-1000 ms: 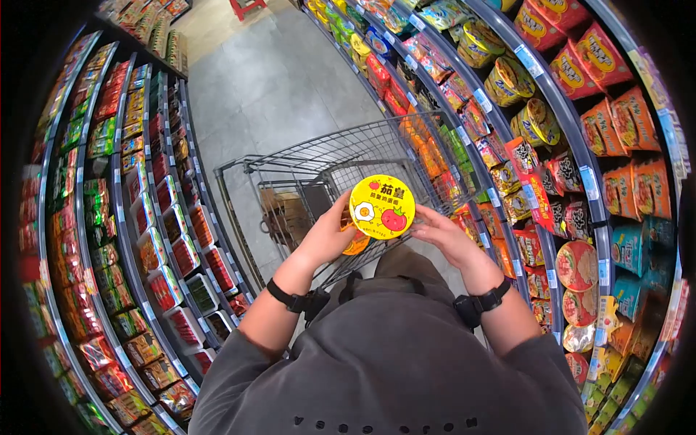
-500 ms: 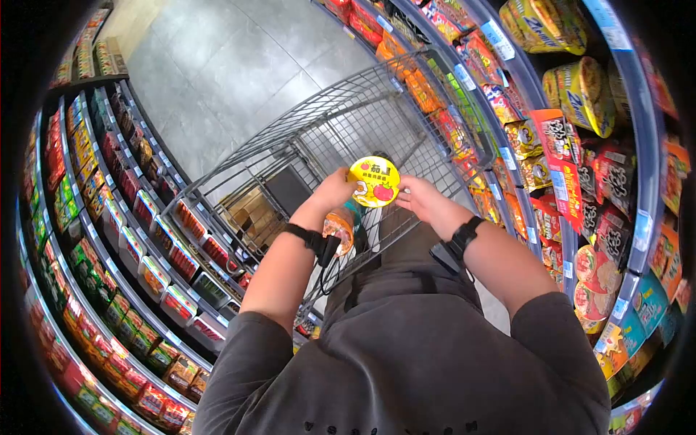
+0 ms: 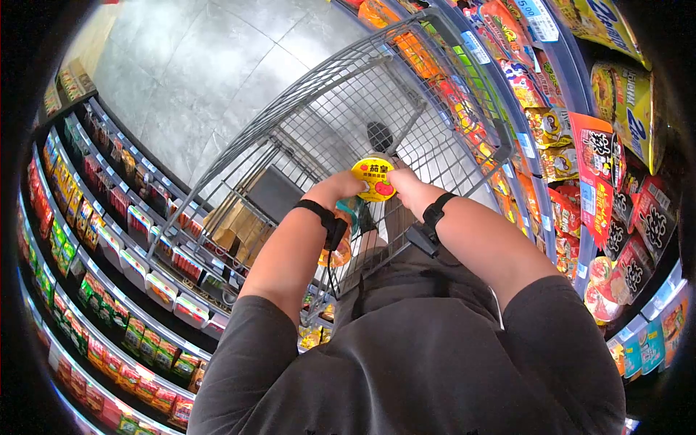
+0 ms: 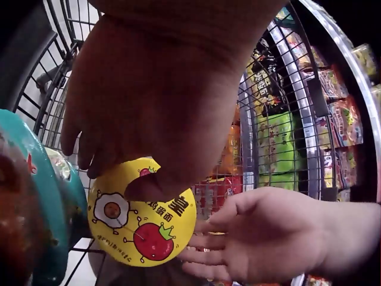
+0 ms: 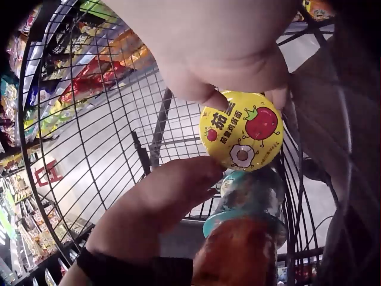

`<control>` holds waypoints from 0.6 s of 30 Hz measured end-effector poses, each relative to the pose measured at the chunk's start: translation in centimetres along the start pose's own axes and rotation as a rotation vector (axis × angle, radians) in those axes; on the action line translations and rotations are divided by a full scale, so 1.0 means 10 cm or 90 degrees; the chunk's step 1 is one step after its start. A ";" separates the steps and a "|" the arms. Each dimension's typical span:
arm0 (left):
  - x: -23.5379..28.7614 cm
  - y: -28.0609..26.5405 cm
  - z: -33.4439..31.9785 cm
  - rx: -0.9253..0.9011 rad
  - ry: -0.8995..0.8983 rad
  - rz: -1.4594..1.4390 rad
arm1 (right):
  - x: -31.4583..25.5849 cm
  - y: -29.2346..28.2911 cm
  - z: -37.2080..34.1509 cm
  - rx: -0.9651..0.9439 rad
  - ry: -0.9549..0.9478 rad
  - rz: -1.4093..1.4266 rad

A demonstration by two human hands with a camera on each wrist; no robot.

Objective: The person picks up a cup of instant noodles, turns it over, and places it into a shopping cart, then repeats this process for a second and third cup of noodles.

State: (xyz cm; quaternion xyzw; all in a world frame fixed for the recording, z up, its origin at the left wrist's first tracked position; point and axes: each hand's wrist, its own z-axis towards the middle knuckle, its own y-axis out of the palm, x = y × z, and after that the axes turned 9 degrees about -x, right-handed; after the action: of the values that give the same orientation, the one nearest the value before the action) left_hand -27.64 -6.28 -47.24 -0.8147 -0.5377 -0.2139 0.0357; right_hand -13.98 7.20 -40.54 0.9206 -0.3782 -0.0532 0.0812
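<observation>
A round cup with a yellow lid [image 3: 374, 180], printed with a tomato and an egg, is held above the wire cart [image 3: 272, 194]. My left hand [image 3: 339, 187] grips it from the left; the thumb of that hand [image 4: 149, 101] lies over the lid [image 4: 143, 220] in the left wrist view. From the other side my right hand [image 3: 410, 193] touches the cup. That right hand [image 4: 271, 235] has its fingers extended, tips at the cup's side. The cup's lower part is mostly hidden.
Teal-topped containers [image 5: 244, 220] with orange lower parts stand close below the cup. Brown cardboard [image 3: 243, 230] shows at the cart's left. Shelves of packets [image 3: 119, 319] line the left, and noodle packs [image 3: 551, 163] fill the right shelves. Grey floor [image 3: 210, 58] extends ahead.
The head view has turned and moved closer to the cart and right shelves. The cup is lower over the cart, and my right hand has come in closer against it.
</observation>
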 end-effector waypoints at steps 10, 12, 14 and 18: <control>-0.19 -0.01 0.20 -0.074 0.015 -0.016 | 0.08 -0.01 0.33 0.099 -0.071 -0.080; -0.21 0.01 0.17 -0.058 0.061 -0.138 | 0.30 -0.15 0.69 0.090 -0.060 -0.085; -0.24 -0.03 0.17 -0.057 0.122 -0.125 | 0.59 -0.36 1.19 0.067 -0.141 -0.037; 0.00 -0.20 -0.28 -0.046 0.173 -0.171 | -0.07 -0.10 -0.07 0.041 -0.080 -0.051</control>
State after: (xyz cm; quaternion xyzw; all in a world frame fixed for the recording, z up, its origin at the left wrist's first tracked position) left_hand -30.28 -6.30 -45.07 -0.7000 -0.6237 -0.3442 0.0502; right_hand -13.68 8.53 -40.06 0.9321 -0.3468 -0.1017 0.0255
